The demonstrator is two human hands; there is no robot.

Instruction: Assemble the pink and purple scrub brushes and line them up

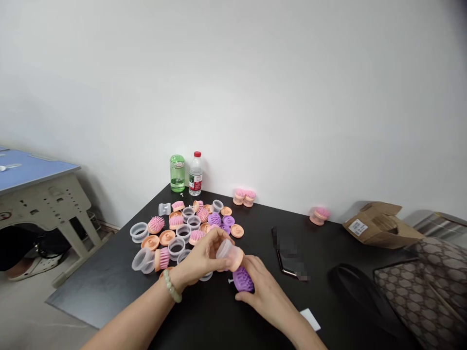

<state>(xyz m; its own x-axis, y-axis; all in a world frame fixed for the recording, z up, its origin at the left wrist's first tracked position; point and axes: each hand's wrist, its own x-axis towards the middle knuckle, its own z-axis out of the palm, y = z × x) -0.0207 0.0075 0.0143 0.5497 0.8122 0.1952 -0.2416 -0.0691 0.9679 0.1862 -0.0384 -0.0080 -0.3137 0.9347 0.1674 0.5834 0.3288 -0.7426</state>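
My left hand (pixel 204 260), with a green bead bracelet at its wrist, grips a clear plastic cup (pixel 223 249). An orange cap (pixel 236 259) sits at the cup's right end, close to the fingers of my right hand. My right hand (pixel 257 282) holds a purple bristle head (pixel 242 280) between thumb and fingers; a small white stem sticks out on its left. Left of my hands lie several clear rings (pixel 176 247), orange discs (pixel 167 237), pink bristle heads (pixel 156 224) and purple pieces (pixel 214 219) on the black table (pixel 219 321).
A green bottle (pixel 177 174) and a water bottle (pixel 195 175) stand by the wall. Pink brushes (pixel 249 198) are along the back edge. Rightward are a phone (pixel 288 255), a white card (pixel 310 319), a paper bag (pixel 381 226) and a patterned bag (pixel 430 287).
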